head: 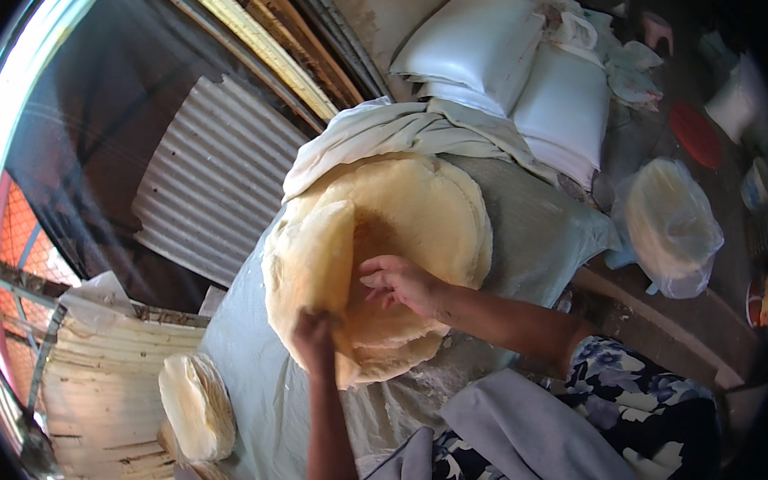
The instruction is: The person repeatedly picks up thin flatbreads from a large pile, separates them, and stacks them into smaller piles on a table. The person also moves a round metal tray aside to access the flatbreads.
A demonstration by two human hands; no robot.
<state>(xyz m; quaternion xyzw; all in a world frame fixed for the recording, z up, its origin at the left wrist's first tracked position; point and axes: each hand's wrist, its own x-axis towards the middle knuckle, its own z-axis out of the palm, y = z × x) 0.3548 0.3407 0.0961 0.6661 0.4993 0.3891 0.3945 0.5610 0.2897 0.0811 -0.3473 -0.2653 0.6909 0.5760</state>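
Observation:
Large, round, pale flatbread sheets lie in a stack in front of me on a plastic-covered table. On the left side of the stack, one flatbread is folded over and curls upward along its inner edge. My left hand grips the lower part of this folded sheet; its fingers are blurred. Just right of the fold, my right hand hovers over the stack with its fingers bent and apart, holding nothing. A bunched cream cloth lies along the far edge of the stack.
Full white sacks are piled beyond the table. A smaller stack of flatbreads stands at its left edge. To the right sits a clear plastic bag of pale contents. Corrugated sheeting leans at the far left.

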